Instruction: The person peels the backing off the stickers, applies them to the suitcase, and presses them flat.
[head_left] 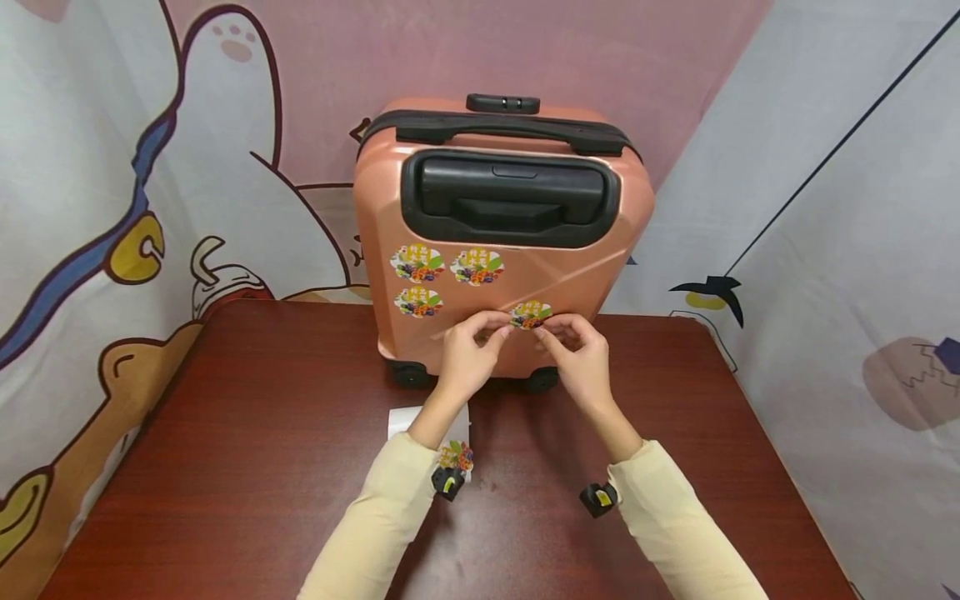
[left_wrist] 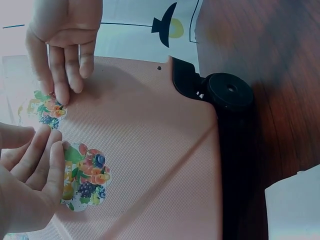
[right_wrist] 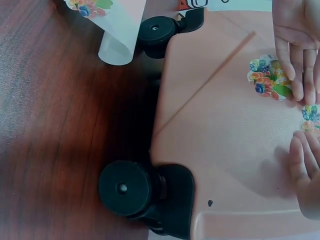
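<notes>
A salmon-pink suitcase [head_left: 570,275] stands upright with its wheels on the table. Three fruit-pattern stickers lie on its front: an upper left one [head_left: 417,263], one beside it [head_left: 477,267] and a lower one [head_left: 419,302]. To their right, a further fruit sticker [head_left: 531,314] is held against or close over the shell. My left hand [head_left: 468,350] pinches this sticker's left edge with thumb and fingers, and my right hand [head_left: 583,358] pinches the right edge. Between the fingertips the sticker [right_wrist: 311,117] shows partly in the right wrist view.
White sticker backing paper [head_left: 405,419] lies under my left forearm, with a fruit sticker [head_left: 456,455] on it; one end curls up. Black wheels [right_wrist: 125,187] jut from the suitcase base. Printed cloth [head_left: 825,208] hangs behind the brown table [head_left: 247,467].
</notes>
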